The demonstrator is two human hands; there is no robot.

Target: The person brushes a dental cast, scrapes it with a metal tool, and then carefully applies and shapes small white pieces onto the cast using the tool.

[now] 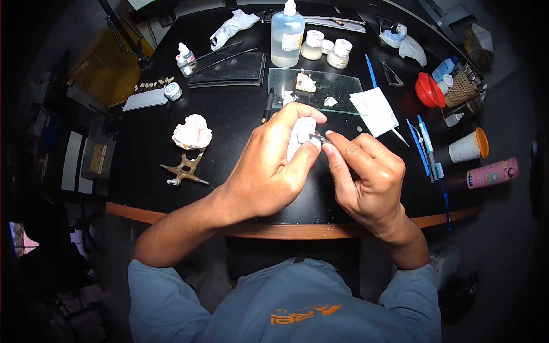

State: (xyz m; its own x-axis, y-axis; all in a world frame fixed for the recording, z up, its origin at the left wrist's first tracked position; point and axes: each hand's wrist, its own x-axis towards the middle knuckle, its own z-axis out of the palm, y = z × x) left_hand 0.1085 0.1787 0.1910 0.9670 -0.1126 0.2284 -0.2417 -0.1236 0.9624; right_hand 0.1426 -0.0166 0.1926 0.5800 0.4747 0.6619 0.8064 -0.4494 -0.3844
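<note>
My left hand is wrapped round a white piece, which looks like a dental cast, above the front middle of the black table. Against the piece's right side is the metal tip of a small tool. The fingers of my right hand pinch this tool; most of it is hidden by them. Just beyond my hands, a glass plate carries a small model with pegs and white crumpled bits.
A plaster model and a brass-coloured frame lie at left. Behind stand a clear bottle and small jars. At right are white paper, blue-handled brushes, a red bowl and a white cup.
</note>
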